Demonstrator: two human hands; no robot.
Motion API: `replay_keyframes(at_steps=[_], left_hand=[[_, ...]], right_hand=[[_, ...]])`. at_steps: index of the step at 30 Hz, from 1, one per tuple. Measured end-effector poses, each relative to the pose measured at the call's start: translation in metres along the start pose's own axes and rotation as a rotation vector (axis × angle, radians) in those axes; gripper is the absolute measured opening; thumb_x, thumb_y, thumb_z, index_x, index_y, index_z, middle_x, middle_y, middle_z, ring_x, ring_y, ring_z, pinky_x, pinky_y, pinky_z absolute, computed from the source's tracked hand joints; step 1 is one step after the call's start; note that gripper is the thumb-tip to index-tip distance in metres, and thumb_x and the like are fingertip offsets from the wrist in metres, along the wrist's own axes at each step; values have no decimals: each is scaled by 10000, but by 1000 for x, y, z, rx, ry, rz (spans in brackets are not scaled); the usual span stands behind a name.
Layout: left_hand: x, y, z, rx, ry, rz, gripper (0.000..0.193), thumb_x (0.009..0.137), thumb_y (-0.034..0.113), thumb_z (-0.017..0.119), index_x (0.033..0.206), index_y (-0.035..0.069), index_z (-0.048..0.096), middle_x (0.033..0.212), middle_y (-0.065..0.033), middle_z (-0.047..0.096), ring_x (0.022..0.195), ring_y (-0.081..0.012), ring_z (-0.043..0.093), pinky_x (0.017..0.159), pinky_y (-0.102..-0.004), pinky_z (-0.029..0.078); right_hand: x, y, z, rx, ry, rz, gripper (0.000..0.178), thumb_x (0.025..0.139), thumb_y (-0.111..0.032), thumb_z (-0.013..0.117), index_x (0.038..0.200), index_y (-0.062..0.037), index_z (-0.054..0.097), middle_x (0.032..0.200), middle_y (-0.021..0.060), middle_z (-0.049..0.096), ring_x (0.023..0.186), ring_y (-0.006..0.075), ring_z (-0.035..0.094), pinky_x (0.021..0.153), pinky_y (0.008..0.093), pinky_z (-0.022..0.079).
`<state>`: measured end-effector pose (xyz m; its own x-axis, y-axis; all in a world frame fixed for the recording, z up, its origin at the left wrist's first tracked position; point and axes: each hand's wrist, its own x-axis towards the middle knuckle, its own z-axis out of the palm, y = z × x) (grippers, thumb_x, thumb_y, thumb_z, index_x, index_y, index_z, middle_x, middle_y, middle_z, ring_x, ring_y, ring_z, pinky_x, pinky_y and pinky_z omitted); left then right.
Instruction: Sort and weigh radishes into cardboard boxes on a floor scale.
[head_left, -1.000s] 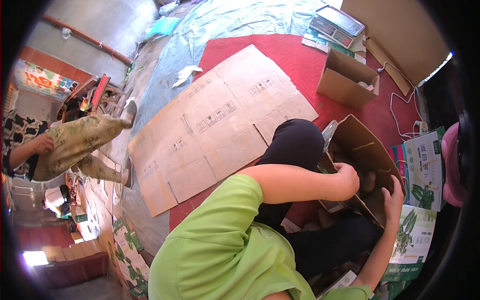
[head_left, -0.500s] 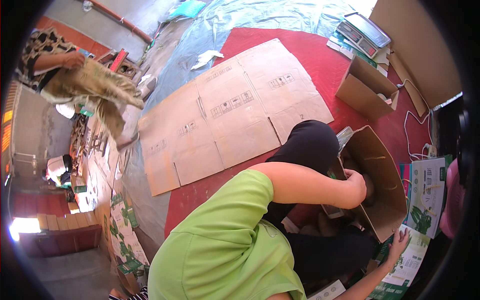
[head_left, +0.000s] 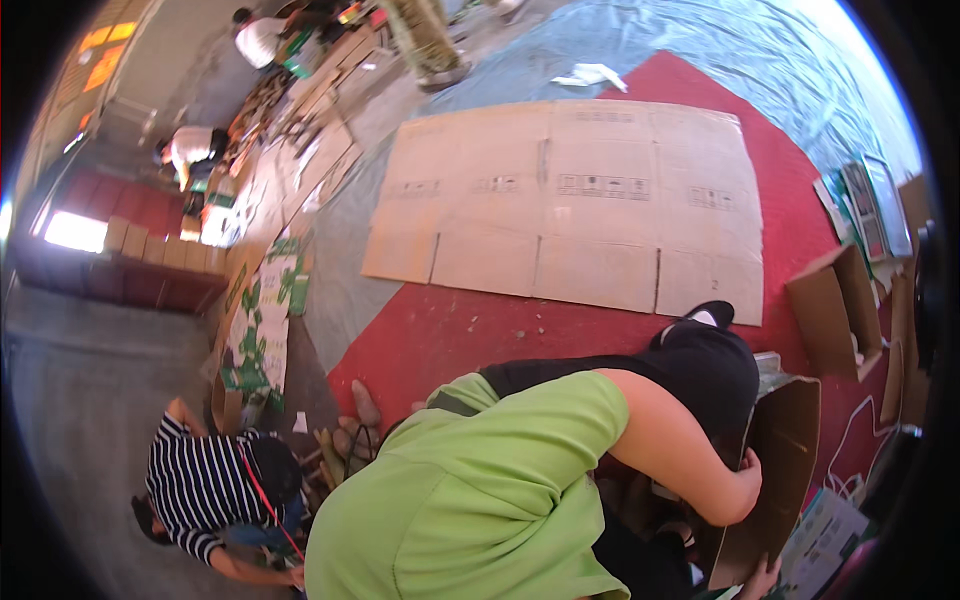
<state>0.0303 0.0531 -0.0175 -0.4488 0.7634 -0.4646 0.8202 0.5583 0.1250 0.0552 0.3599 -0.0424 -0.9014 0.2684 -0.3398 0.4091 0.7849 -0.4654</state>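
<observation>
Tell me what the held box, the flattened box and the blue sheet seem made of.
Held box: apparently matt cardboard; plain brown, flat walls. Flattened box: matt cardboard too, with fold creases and slits. Blue sheet: probably thin plastic, as it wrinkles and shines.

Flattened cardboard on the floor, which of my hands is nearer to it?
Left. Your left hand, at the open box, is below the right end of the flattened cardboard in view; your right hand is lower, farther away.
</observation>
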Motion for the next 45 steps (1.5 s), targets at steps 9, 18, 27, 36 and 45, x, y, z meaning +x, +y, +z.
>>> replay_keyframes(at_steps=[9, 18, 27, 36, 45], left_hand=[[-4, 6, 3, 43, 90, 51, 423, 842, 251, 526, 1116, -67, 585, 1113, -247, 588, 1007, -413, 565, 845, -656, 409], [-4, 10, -7, -5, -41, 69, 606, 808, 442, 587, 1143, -63, 570, 1176, -260, 552, 1082, -421, 530, 902, -646, 374], [-4, 14, -8, -29, -10, 51, 465, 838, 370, 556, 1165, 42, 599, 1203, -197, 569, 1122, -385, 514, 911, -641, 355], [-19, -11, -25, -149, 10, 87, 343, 831, 251, 576, 1121, 84, 650, 1154, -143, 610, 1076, -367, 555, 855, -645, 411], [4, 12, -4, 63, 199, 24, 180, 797, 174, 575, 897, 65, 677, 903, -77, 634, 877, -238, 616, 686, -486, 499]], right_hand=[[65, 21, 21, -12, -79, -89, 449, 842, -247, 640, 1207, 4, 561, 1115, 142, 611, 982, 240, 543, 873, 348, 423], [120, 25, 42, -2, -147, -156, 446, 864, -251, 609, 1228, -2, 545, 1129, 128, 610, 996, 222, 553, 872, 330, 433], [96, 79, 28, 20, -96, -76, 442, 885, -254, 578, 1250, -8, 530, 1142, 115, 608, 1011, 205, 563, 871, 313, 442], [16, 13, 26, 250, 63, 10, 317, 878, -158, 554, 1132, 29, 586, 1033, 93, 645, 958, 180, 572, 862, 313, 425], [-10, 39, 24, 425, 193, 40, 263, 845, -156, 604, 1054, 4, 610, 943, 53, 643, 869, 125, 567, 785, 273, 443]])
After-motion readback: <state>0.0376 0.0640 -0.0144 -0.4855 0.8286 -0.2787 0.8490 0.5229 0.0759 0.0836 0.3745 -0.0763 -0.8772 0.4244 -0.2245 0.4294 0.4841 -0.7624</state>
